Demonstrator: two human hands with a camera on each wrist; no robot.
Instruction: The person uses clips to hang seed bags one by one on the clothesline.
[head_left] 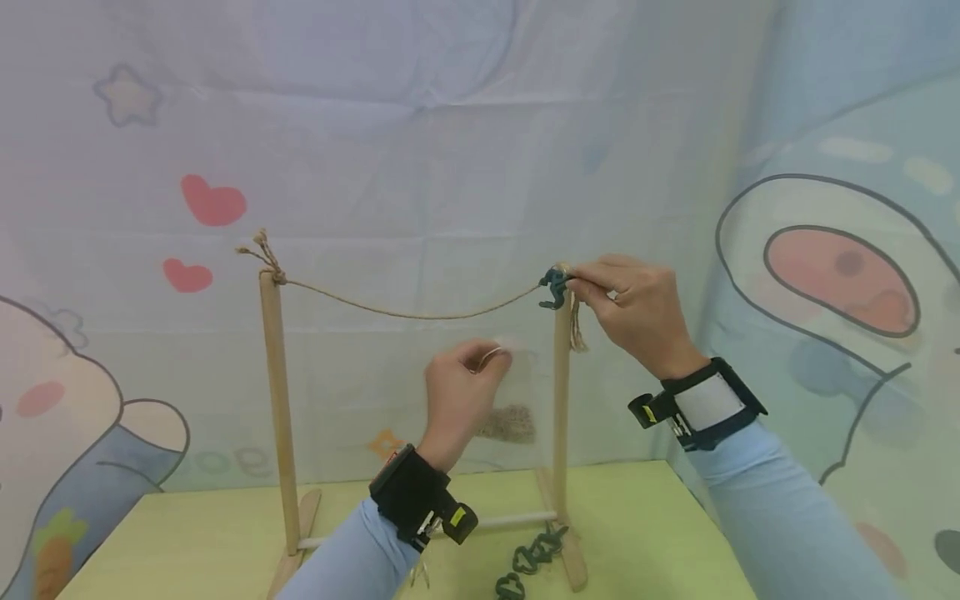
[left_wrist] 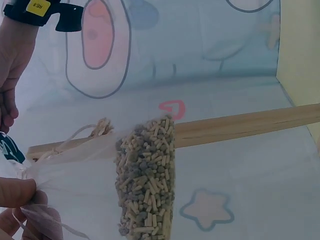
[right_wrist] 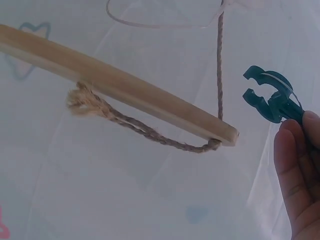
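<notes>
My right hand (head_left: 633, 312) is up at the top of the right wooden post (head_left: 561, 400), pinching a dark green plastic clip (right_wrist: 272, 97) between thumb and fingers. The clip's curved jaws stand apart in the right wrist view and point toward the twine (head_left: 405, 315), which sags between the two posts. Lower and further left, my left hand (head_left: 461, 396) grips the gathered top of a sheer mesh drawstring bag (left_wrist: 80, 170). Small tan and grey pellets (left_wrist: 145, 180) fill its bottom, and the bag hangs beneath the hand. A thin pale cord loops out by the fingers.
The left wooden post (head_left: 277, 400) carries the twine's other knotted end. A white crossbar (head_left: 517, 521) joins the posts low down. Several more green clips (head_left: 546, 546) lie on the yellow table (head_left: 637, 517) near the right foot. A printed cloth (head_left: 420, 167) hangs behind.
</notes>
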